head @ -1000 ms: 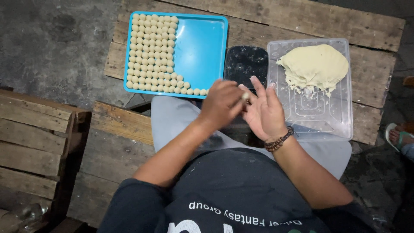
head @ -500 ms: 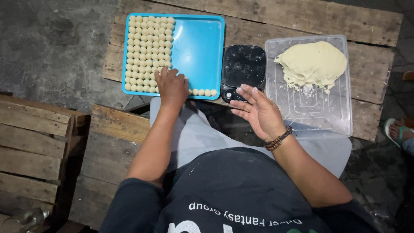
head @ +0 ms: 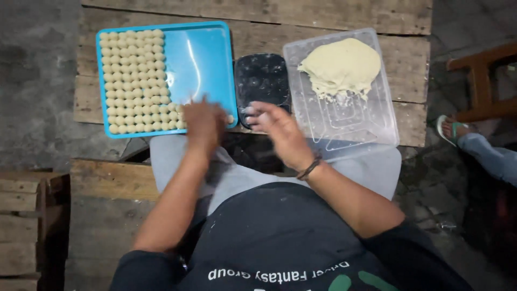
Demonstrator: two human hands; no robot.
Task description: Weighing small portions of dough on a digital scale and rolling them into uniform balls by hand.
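Note:
A blue tray (head: 199, 59) lies on a wooden pallet table (head: 258, 13), with rows of small pale dough balls (head: 132, 81) filling its left half and near edge. My left hand (head: 202, 124) hovers, blurred, over the tray's near right corner, and nothing shows in it. My right hand (head: 280, 132) is held palm-in with floury fingers spread, just in front of a small black mould tray (head: 262, 78). To the right, a clear plastic tub (head: 353, 129) holds a lump of pale dough (head: 342, 67) at its far end.
Wooden crates (head: 32, 226) stand at my left. My lap in grey trousers (head: 237, 172) is just below the table edge. At the right are another person's sandalled foot (head: 451, 129) and leg (head: 493, 159), beside a wooden stool (head: 479, 81).
Both hands were together by the black tray. My left hand then reached onto the blue tray's near row and has now drawn back to the right, and my right hand stays open.

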